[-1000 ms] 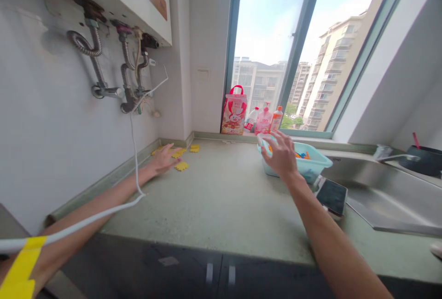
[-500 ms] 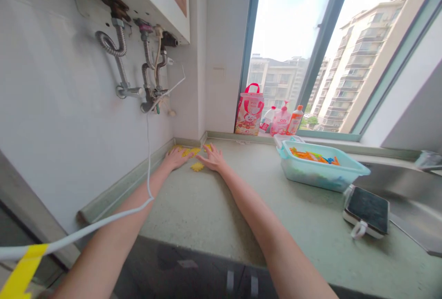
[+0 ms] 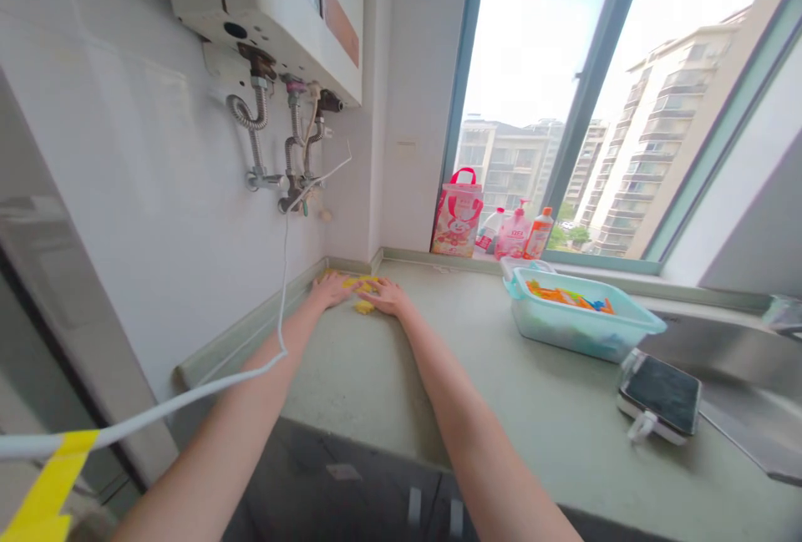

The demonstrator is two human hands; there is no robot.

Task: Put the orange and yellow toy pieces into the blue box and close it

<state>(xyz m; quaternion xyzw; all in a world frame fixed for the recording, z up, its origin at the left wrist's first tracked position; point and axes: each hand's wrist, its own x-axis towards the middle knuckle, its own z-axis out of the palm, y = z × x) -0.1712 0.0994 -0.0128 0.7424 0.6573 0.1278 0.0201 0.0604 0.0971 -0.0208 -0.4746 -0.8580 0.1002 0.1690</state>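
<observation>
Several small yellow pieces with jagged edges [image 3: 364,306] lie at the back left corner of the countertop [image 3: 351,392]; their exact kind is too small to make out. My left hand [image 3: 334,289] rests on the left side of the group with its fingers stretched out, covering some pieces. From the right, my right hand [image 3: 383,296] reaches over the same group, its fingers spread and pointing left. The fingertips of the two hands are close together, with yellow showing between and under them. One piece lies nearer the front, beside my right hand.
A light blue basket [image 3: 582,333] of orange and coloured pieces stands right, beside a steel sink [image 3: 745,383] and a black-topped device [image 3: 661,396]. Bottles [image 3: 514,233] and a pink bag [image 3: 457,216] line the sill. A white cable [image 3: 188,400] crosses over my left forearm.
My right hand has moved left, closer to my left hand, and the yellow pieces are bunched nearer together. The camera view has tilted up and shifted left slightly.
</observation>
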